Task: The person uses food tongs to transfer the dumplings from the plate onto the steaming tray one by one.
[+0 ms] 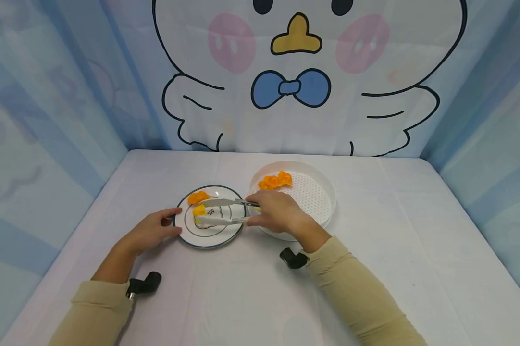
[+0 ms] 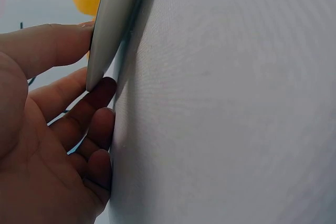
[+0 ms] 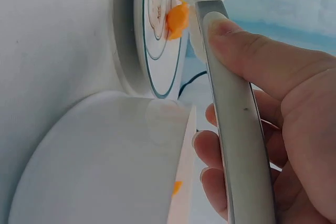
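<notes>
A white plate (image 1: 191,234) with dark rings round its edge lies on the table. The left hand (image 1: 153,230) grips its left rim; in the left wrist view the thumb (image 2: 52,48) and fingertips meet the plate's edge. Metal tongs with pale tips (image 1: 223,221) are in the right hand (image 1: 281,211), the thumb pressing along one arm in the right wrist view. A small yellow piece (image 1: 199,210) sits between the tong tips over the plate. Just behind it, an orange piece (image 1: 198,197) of soft, lumpy look rests on the plate.
Right of the plate stands a round white tray (image 1: 328,206) with a dimpled bottom, partly under the right hand. Several orange pieces (image 1: 275,181) lie at its back left. A white cloth (image 1: 394,250) covers the table, and printed curtains (image 1: 294,129) close in the back and sides.
</notes>
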### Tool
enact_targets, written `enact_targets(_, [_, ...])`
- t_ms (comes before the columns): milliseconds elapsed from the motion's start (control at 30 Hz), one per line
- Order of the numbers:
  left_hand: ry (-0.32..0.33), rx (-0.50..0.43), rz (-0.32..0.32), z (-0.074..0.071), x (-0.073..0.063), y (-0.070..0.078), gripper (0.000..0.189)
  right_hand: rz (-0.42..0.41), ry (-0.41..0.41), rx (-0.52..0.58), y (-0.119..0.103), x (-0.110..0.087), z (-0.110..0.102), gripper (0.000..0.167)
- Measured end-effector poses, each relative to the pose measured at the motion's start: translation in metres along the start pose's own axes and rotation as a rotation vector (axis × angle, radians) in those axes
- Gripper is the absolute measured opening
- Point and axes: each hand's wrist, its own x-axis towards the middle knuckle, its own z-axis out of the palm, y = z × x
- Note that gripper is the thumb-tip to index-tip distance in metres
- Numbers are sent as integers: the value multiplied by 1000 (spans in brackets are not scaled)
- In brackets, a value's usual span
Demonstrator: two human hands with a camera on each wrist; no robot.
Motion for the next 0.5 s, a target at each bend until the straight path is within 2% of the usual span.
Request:
enact_targets(233, [-2,2,7,0,-1,0,70,-26,71,42,10,-11,-8,51])
enact_targets(500, [9,0,0,0,0,0,69,-8,157,51,27,-31,-25,61])
